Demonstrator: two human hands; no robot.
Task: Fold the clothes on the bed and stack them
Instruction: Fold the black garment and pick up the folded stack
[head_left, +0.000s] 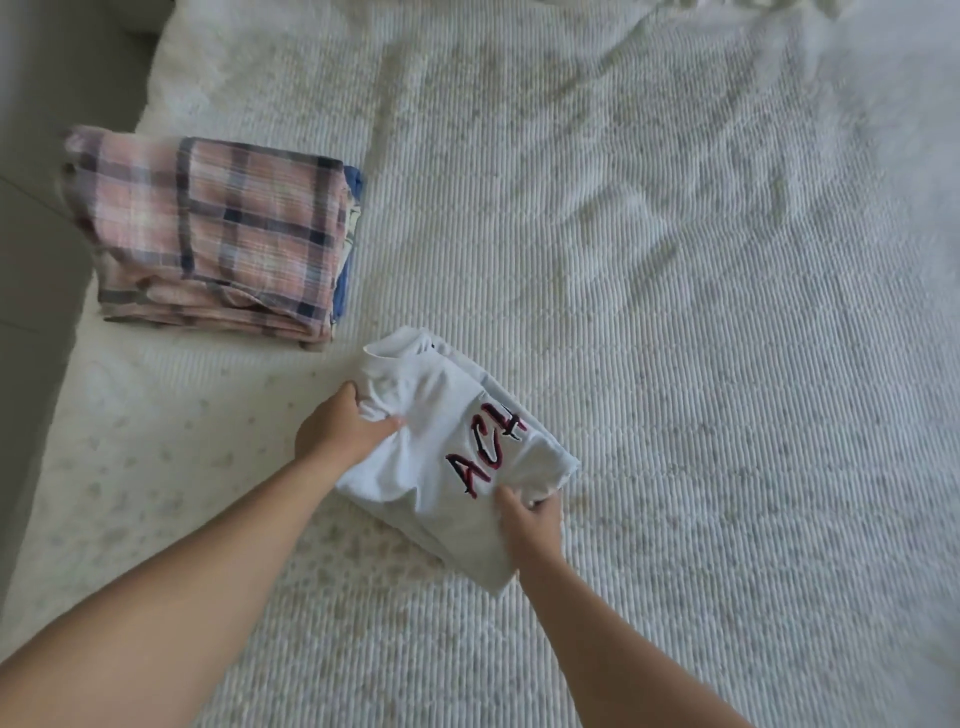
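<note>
A folded white T-shirt (441, 415) with red and black lettering lies on the white bed cover (675, 260), slightly raised at its near side. My left hand (340, 428) grips its left edge, thumb on top of the bunched cloth. My right hand (530, 522) pinches its near right corner, fingers curled over the fabric. To the upper left sits a stack of folded clothes with a pink plaid garment (218, 228) on top and a blue one (347, 249) showing beneath its right edge.
The bed's left edge (88, 291) runs beside the stack, with grey floor (36, 208) beyond it. The textured cover stretches wrinkled to the right and far side.
</note>
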